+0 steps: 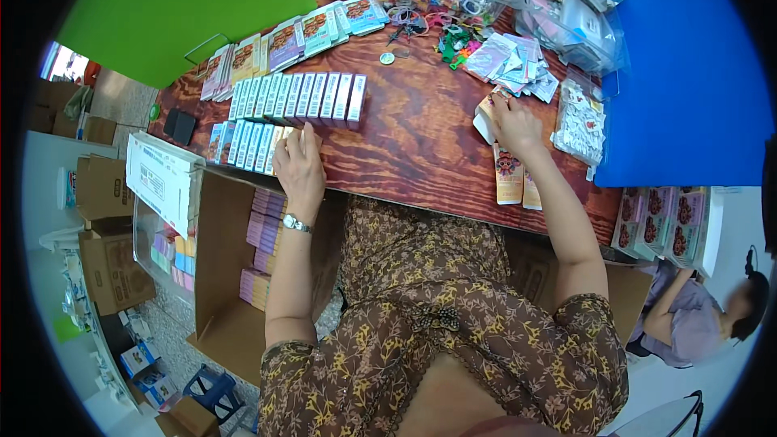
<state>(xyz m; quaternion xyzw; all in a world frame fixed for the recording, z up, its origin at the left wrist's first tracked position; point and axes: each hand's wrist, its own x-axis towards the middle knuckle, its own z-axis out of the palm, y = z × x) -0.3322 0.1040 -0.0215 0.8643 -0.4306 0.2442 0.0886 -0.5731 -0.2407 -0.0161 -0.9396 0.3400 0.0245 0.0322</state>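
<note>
Firstly, upper box row [299,97]: small boxes stood upright, ranked side by side on the red-brown surface [396,150].
Lower box row [243,146]: set parallel, on the near side of the upper box row.
Left hand [300,168]: placed just nearer than the upper box row; the end of the lower box row is touched by the fingers; whether the grip is closed cannot be told.
Right hand [518,125]: placed well right of the upper box row; its fingers are rested on a pale carton [484,127]; pinched or merely pressed by the grip, cannot be told.
Orange cartons [508,182]: laid flat, right of the upper box row, by the right wrist.
Fanned cartons [316,32]: overlapped in a line, beyond the upper box row.
Bagged white pieces [579,123]: kept far right of the upper box row.
</note>
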